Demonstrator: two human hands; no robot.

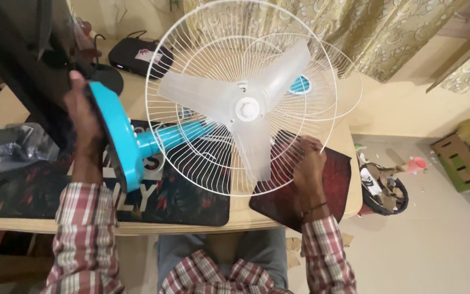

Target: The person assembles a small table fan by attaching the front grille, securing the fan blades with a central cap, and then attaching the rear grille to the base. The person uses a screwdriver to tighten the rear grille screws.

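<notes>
Head view: table fan (246, 109), centre frame.
Left hand (82, 117): fingers clasp smooth turquoise round base (116, 136).
Right hand (307, 163): fingers pinch white wire grille (202, 163).

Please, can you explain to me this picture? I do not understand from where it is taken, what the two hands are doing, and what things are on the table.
The one picture comes from a camera worn on a person's head, looking down at their own hands. The left hand grips the turquoise base of a table fan, which lies tilted on its side. The right hand touches the white wire grille at its lower edge, in front of the translucent blades. Below is a wooden table with dark mats, a plastic bag of dark parts at left, and a black box behind.
</notes>
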